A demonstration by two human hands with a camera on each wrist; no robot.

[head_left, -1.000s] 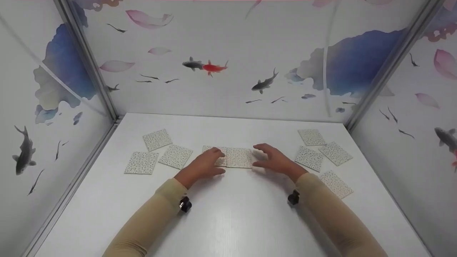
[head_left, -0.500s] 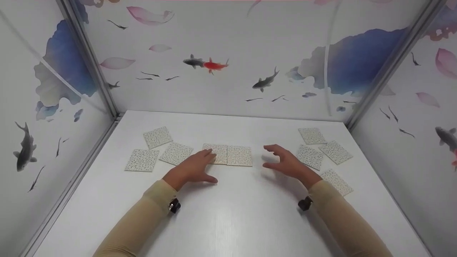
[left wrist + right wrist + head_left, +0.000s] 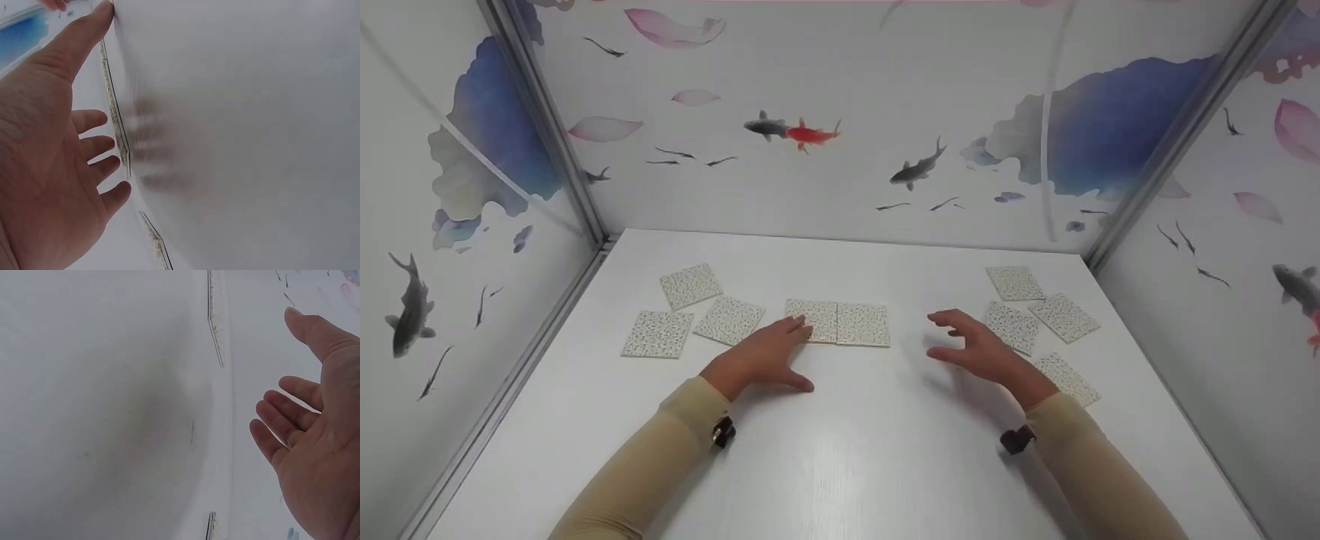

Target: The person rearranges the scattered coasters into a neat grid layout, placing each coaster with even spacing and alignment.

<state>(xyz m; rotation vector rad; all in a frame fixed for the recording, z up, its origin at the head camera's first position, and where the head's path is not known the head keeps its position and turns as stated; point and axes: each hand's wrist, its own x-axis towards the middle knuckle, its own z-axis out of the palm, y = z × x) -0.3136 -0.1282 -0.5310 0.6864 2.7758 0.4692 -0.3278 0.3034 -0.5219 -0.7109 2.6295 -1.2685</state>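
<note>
Two speckled square tiles lie edge to edge mid-table: a left tile point(image 3: 823, 312) and a right tile point(image 3: 863, 325). My left hand point(image 3: 761, 352) is spread over the left tile's near-left part, fingertips overlapping it in the head view. In the left wrist view its fingers reach toward a tile's edge point(image 3: 114, 109), thumb apart, nothing gripped. To the right of the pair hovers my right hand point(image 3: 990, 354), fingers loosely bent and holding nothing. The right wrist view shows that hand's palm point(image 3: 315, 484) beside a tile's edge point(image 3: 216, 326).
Three more speckled tiles lie at the left, one of them point(image 3: 657, 334) nearest the front. Several lie at the right, including one point(image 3: 1065, 318) toward the table's right edge and one point(image 3: 1069, 379) partly behind the right forearm. Printed panels point(image 3: 840, 210) wall in the white table point(image 3: 840, 465).
Both hands have drawn away from the tile pair, the left hand leftward and the right hand rightward. More of the left tile now shows. The two tiles still sit side by side.
</note>
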